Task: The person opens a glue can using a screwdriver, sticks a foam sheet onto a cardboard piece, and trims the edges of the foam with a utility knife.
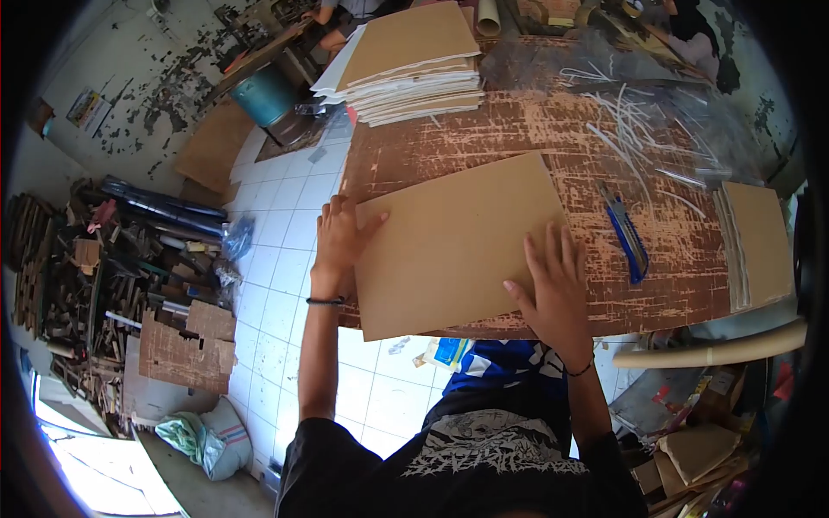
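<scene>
A flat brown cardboard sheet [458,246] lies at the near edge of the scratched wooden table [484,134], one corner jutting past that edge. My left hand [344,233] is at the sheet's left side, thumb over its border and fingers apart. Flat on the right part of the sheet rests my right hand [553,281], its fingers spread. To the right of that hand a blue box cutter [628,240] lies on the wood. Neither hand grips anything that I can see.
A tall stack of cardboard sheets [414,65] stands at the table's far left. White paper strips [626,129] are strewn at the far right, near clear plastic. More cardboard [758,246] sits at the right edge. A cardboard tube [712,347] juts out below. Another person's arm [324,17] shows at the back.
</scene>
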`<state>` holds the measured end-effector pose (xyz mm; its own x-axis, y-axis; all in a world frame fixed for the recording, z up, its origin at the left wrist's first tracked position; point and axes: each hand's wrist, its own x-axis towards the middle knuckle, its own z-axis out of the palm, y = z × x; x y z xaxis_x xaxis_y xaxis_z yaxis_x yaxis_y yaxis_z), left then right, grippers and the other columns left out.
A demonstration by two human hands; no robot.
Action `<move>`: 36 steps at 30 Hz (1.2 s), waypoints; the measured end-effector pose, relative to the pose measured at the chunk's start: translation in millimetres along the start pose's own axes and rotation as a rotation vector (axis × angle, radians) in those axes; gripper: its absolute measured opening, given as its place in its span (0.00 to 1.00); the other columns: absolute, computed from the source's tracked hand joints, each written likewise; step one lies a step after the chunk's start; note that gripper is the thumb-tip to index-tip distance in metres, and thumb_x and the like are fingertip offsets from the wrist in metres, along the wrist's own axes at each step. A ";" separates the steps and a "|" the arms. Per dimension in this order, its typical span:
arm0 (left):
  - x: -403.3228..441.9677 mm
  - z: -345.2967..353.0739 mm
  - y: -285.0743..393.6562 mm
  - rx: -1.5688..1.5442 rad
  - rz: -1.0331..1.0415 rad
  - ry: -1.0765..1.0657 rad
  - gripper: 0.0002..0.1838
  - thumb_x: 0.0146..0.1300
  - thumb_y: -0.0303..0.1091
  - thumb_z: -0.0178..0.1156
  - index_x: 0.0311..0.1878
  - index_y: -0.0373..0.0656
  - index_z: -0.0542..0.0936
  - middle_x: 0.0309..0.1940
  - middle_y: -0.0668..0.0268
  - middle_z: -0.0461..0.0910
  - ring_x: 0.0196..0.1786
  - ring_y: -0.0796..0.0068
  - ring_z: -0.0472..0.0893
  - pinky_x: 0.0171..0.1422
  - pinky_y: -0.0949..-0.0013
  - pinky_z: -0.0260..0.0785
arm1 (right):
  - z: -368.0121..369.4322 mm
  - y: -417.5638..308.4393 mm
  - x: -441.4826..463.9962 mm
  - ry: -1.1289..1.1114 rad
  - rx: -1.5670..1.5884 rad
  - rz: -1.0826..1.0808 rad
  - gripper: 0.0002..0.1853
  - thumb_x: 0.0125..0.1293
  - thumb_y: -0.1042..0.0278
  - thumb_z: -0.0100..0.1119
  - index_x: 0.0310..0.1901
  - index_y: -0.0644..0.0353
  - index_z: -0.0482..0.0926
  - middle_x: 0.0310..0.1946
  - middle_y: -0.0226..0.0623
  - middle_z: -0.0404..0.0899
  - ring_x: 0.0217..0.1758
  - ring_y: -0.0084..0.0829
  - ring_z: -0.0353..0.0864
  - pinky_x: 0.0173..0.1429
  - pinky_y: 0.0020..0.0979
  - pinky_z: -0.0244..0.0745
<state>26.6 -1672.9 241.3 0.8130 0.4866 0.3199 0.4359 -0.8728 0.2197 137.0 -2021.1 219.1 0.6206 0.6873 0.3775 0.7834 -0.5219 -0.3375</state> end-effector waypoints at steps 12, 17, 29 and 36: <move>-15.8 24.5 -33.8 -0.130 -0.266 0.083 0.32 0.59 0.61 0.71 0.59 0.47 0.84 0.51 0.57 0.80 0.58 0.51 0.75 0.62 0.46 0.61 | 9.5 3.1 -7.1 0.084 0.013 0.044 0.30 0.72 0.51 0.60 0.69 0.62 0.74 0.76 0.64 0.57 0.80 0.63 0.54 0.82 0.59 0.49; -11.8 25.0 -40.9 -0.167 -0.253 0.028 0.31 0.59 0.64 0.70 0.60 0.57 0.84 0.50 0.58 0.80 0.59 0.54 0.75 0.62 0.46 0.59 | 12.8 4.8 -7.3 0.093 -0.001 0.036 0.30 0.72 0.50 0.60 0.68 0.62 0.75 0.76 0.62 0.59 0.80 0.62 0.55 0.82 0.59 0.50; 7.4 15.1 -46.7 -0.145 -0.280 -0.165 0.32 0.57 0.68 0.70 0.57 0.58 0.84 0.52 0.57 0.83 0.64 0.55 0.76 0.66 0.42 0.56 | 16.1 6.4 -6.8 0.116 -0.021 0.024 0.31 0.72 0.48 0.61 0.68 0.61 0.75 0.75 0.61 0.62 0.79 0.62 0.56 0.81 0.57 0.50; 39.0 9.3 -68.7 -0.358 -0.108 -0.275 0.36 0.58 0.60 0.74 0.55 0.37 0.82 0.43 0.57 0.86 0.46 0.66 0.84 0.49 0.60 0.73 | 15.9 8.0 -5.8 0.228 0.093 0.002 0.28 0.71 0.52 0.63 0.66 0.62 0.76 0.72 0.57 0.67 0.77 0.57 0.61 0.80 0.57 0.53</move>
<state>31.9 -1594.4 230.0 0.8636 0.5032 0.0323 0.4022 -0.7259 0.5579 139.1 -2021.2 200.5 0.6220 0.5494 0.5579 0.7823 -0.4672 -0.4120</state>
